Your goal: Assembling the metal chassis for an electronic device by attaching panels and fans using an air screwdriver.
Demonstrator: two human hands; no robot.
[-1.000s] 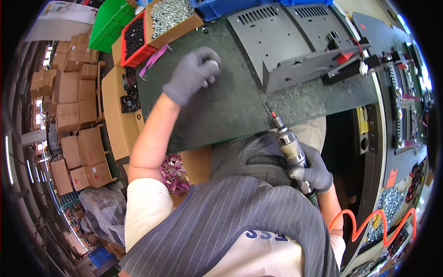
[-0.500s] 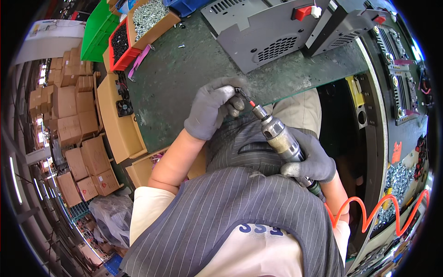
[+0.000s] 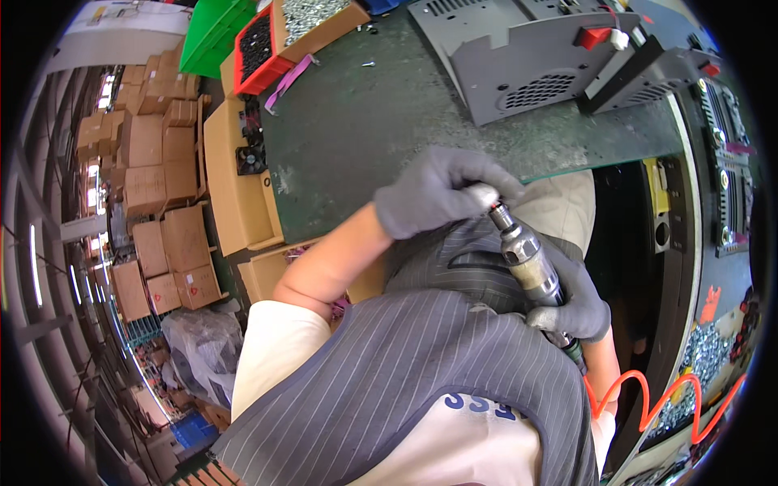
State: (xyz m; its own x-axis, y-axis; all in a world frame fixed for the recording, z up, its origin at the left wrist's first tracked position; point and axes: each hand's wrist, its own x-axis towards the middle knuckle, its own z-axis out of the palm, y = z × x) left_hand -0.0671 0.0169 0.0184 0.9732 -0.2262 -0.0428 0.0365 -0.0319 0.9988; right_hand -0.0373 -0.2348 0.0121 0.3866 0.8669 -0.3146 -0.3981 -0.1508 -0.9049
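Note:
My right hand (image 3: 579,300), in a grey glove with worn pale fingertips, is wrapped round a pneumatic screwdriver (image 3: 531,271). The tool lies aslant in front of my body, its nose pointing up and left. My gloved left hand (image 3: 446,190) is closed at the nose, thumb and fingers pinched together over the bit. Only a bit of red shows there, and whatever the fingertips hold is hidden. An orange coiled air hose (image 3: 647,405) runs from the tool's rear end off to the right.
On the dark green bench (image 3: 356,121) stands a grey metal housing (image 3: 527,73) with vent holes. A red bin (image 3: 258,53) of black screws and a carton of silver screws (image 3: 312,16) sit far left. Cardboard boxes (image 3: 235,178) adjoin the bench's left side; a rack (image 3: 689,211) is at right.
My left hand has closed over the screwdriver's tip; the small dark pieces seen in its fingers are now hidden. The whole view has shifted, so the bench things appear farther right.

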